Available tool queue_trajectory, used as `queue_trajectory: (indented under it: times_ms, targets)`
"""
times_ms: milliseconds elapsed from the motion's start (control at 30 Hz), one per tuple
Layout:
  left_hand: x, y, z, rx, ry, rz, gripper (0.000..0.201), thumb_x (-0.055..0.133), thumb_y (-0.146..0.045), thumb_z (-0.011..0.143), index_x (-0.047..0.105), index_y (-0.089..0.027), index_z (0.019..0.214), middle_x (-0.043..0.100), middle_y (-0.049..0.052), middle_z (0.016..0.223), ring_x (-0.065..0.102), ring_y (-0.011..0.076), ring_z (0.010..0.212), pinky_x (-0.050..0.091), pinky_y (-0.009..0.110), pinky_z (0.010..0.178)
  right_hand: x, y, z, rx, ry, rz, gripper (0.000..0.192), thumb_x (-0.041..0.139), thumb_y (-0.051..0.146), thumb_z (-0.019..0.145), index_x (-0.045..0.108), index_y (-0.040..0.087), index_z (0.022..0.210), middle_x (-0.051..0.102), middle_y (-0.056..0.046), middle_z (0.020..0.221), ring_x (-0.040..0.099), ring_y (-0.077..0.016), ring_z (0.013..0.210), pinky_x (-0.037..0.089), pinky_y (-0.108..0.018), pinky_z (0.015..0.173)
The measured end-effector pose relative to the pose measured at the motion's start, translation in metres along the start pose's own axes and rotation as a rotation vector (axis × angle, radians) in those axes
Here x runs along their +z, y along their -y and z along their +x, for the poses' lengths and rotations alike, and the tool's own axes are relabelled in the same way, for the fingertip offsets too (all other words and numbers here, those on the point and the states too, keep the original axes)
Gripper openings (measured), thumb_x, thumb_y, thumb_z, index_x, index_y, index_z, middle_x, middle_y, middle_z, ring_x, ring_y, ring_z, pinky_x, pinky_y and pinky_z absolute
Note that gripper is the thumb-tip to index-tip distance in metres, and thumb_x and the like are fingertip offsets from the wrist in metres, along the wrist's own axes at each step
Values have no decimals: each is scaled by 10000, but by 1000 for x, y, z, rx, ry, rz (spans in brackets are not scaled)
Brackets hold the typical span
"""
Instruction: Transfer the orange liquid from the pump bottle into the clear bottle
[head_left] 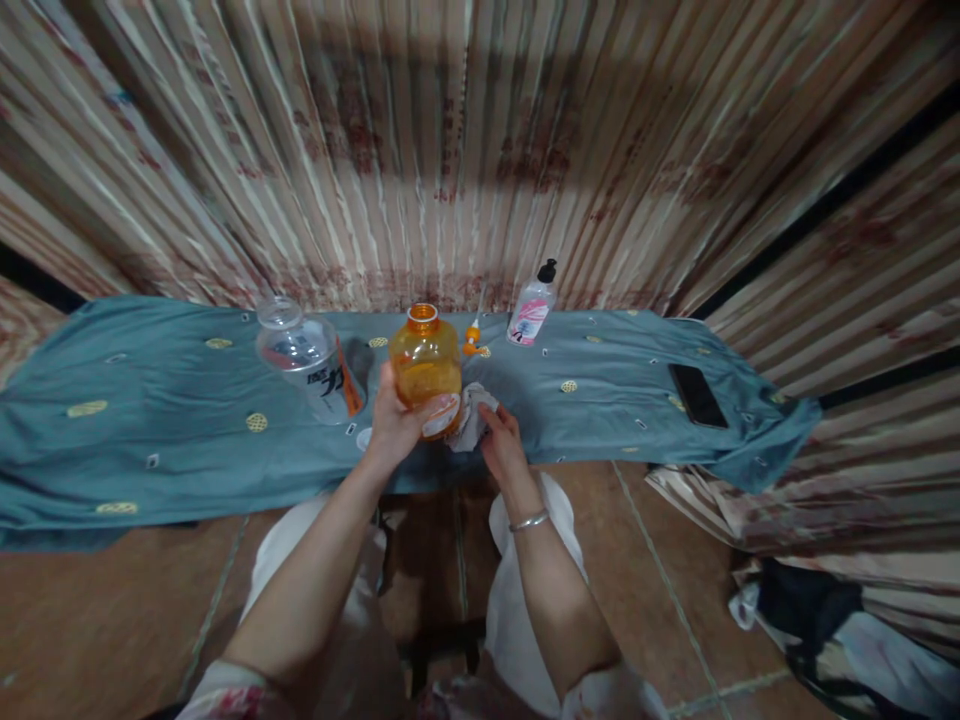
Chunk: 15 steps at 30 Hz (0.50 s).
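Observation:
An amber, see-through bottle (426, 362) with an uncapped mouth is gripped low on its side by my left hand (397, 425). The bottle is upright or slightly tilted, and part of a white label shows near its base. My right hand (501, 440) pinches a crumpled white tissue (471, 418) against or close beside the bottle's lower right side. Behind the tissue, an orange pump head (472, 338) with a thin tube lies on the cloth. To the left stands a large clear plastic bottle (304, 360), open at the top, with dark lettering and an orange patch.
A teal patterned cloth (202, 390) covers the narrow table. On it are a clear bottle with a black cap and pink label (531, 312) and a black phone (697, 395) at the right. A striped curtain (465, 150) hangs behind; clothes (817, 610) lie at the lower right.

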<state>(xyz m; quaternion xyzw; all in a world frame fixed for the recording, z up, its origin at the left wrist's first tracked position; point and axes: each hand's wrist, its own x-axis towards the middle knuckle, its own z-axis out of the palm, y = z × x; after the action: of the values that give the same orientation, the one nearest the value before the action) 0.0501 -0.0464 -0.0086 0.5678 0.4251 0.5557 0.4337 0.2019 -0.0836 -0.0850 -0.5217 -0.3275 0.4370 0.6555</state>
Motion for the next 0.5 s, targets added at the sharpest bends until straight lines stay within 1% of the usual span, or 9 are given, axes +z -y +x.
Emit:
queue_trajectory:
  times_ms: [133,267,367,433,500]
  targets:
    - [9,-9,-5,-24,25,-103,703,896,-432,580,500,-249,1132,715,26,1062,731,225,944,621,391,863,6,12,-3,34,-6,211,327,714,486,733,691,226,931,786,-34,954,716,-184,907,561,-356,904]
    - [13,-16,-6,-16,30,-147,702,879,-439,604,503,-256,1168,715,25,1100,730,222,985,616,381,892,14,18,-5,81,16,322,355,769,443,690,703,232,967,790,-23,996,715,-191,958,550,-380,963]
    - [12,-21,-5,-16,35,-155,719,868,-436,632,489,-254,1216,722,27,1091,733,223,984,613,389,907,22,18,-6,143,49,383,356,724,466,731,697,247,1010,784,-22,1082,710,-199,1043,538,-401,1011]
    - [11,-22,-4,-19,26,-156,725,862,-439,652,474,-253,1236,722,30,1084,735,227,982,613,396,909,27,18,-7,196,90,415,375,644,524,795,690,254,1052,770,-33,1152,698,-208,1111,536,-423,1025]
    - [10,-22,-4,-14,16,-145,705,852,-453,672,465,-250,1226,716,37,1092,733,233,998,612,404,915,30,19,-11,247,142,438,434,541,587,856,680,254,1097,750,-52,1215,679,-224,1170,538,-463,1025]
